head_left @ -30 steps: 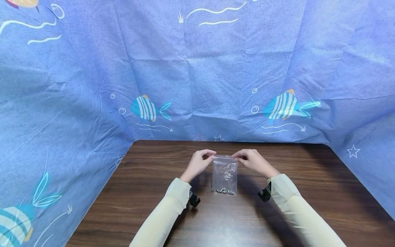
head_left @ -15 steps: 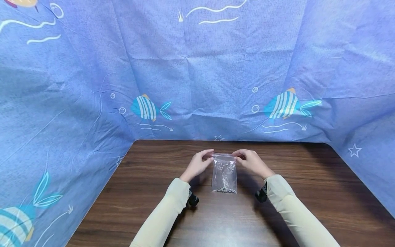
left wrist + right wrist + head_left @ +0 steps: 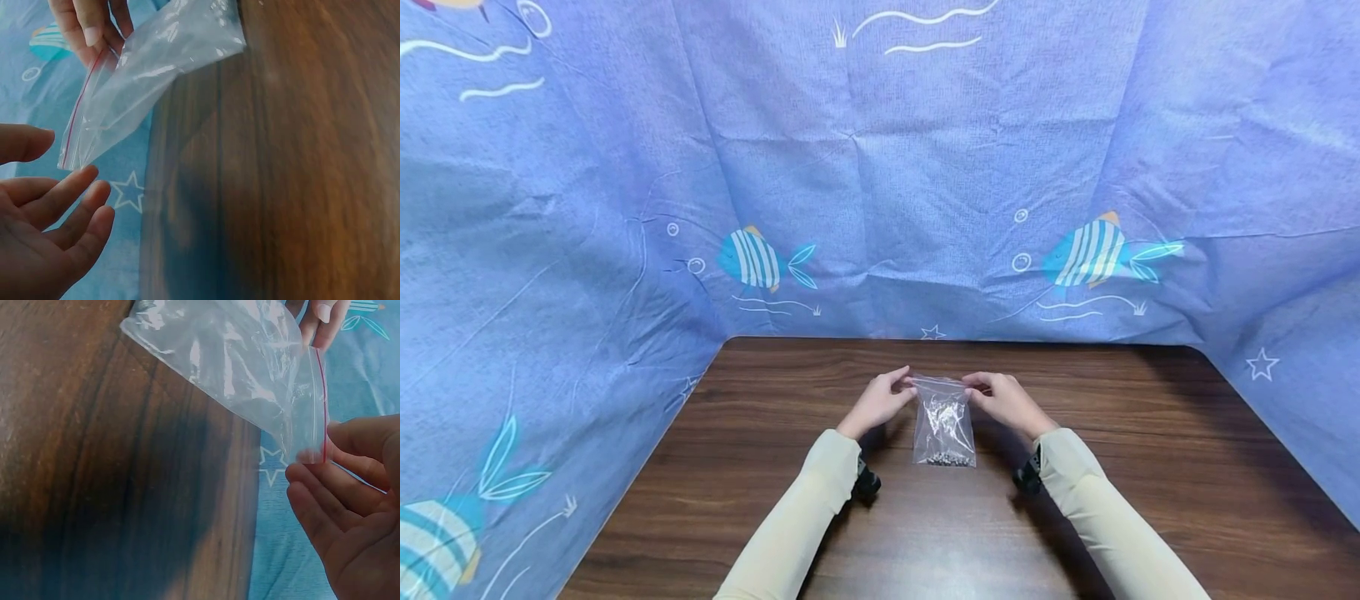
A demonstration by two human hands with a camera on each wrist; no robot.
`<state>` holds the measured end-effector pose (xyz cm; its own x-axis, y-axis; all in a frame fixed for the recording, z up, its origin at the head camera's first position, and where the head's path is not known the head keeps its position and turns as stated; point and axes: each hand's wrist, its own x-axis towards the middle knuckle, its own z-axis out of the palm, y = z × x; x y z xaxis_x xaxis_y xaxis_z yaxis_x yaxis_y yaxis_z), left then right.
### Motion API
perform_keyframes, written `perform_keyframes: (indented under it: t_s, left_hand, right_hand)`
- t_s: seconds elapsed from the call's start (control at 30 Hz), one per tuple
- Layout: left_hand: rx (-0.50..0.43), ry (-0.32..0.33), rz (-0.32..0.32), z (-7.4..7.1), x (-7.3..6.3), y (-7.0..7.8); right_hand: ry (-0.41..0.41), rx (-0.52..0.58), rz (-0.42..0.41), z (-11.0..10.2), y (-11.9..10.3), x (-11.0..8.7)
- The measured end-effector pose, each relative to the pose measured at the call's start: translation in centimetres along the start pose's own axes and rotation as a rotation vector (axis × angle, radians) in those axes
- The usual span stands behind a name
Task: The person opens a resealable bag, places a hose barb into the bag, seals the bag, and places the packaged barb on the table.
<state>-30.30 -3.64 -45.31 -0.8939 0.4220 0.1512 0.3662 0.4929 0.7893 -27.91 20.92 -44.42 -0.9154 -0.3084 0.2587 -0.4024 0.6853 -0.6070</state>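
Note:
A clear zip-lock bag point(image 3: 943, 421) with a red line along its seal hangs between both hands above the table. Small silvery pieces point(image 3: 949, 459) lie along its bottom; they are too small to identify. My right hand point(image 3: 1007, 402) pinches the top right corner between thumb and fingers, as the right wrist view shows. At the opposite corner, my left hand point(image 3: 56, 212) has its thumb lifted away from the plastic. Its relaxed fingers reach under that corner, and one fingertip seems to touch the bag point(image 3: 131, 94). Whether the seal is closed I cannot tell.
A dark wood-grain table point(image 3: 737, 500) lies under the hands. Blue cloth point(image 3: 865, 167) printed with fish hangs behind its far edge and along the sides. Black cameras point(image 3: 867, 483) are strapped to both wrists.
The left hand's thumb and fingers have parted from the bag's top left corner. My right hand has shifted slightly left, and the bag's lower edge appears a little higher.

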Motion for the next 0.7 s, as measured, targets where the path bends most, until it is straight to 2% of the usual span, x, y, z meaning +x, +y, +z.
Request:
perform_keyframes:
  t_s: [0.2,0.37,0.43,0.53,0.63,0.7]
  left_hand:
    - [0.010,-0.063,0.011,-0.3,-0.3,-0.7]
    - [0.110,-0.079,0.029,-0.8,-0.6,-0.6]
    - [0.181,-0.051,0.015,-1.1,-0.8,-0.4]
    - [0.314,0.022,-0.045,-1.5,-1.1,-0.1]
    - [0.470,0.115,-0.091,-1.8,-1.2,-0.1]
    - [0.565,0.180,-0.100,-2.1,-1.2,-0.1]
  right_hand:
    - [-0.031,0.020,0.010,0.3,0.3,-0.3]
    - [-0.051,0.023,0.047,0.2,0.5,-0.5]
    - [-0.059,0.041,0.079,0.1,0.4,-0.5]
    - [-0.058,0.024,0.108,-0.1,0.4,-0.7]
    - [-0.023,-0.087,0.117,-0.3,0.3,-0.9]
    - [0.018,-0.182,0.125,-0.5,0.3,-1.0]
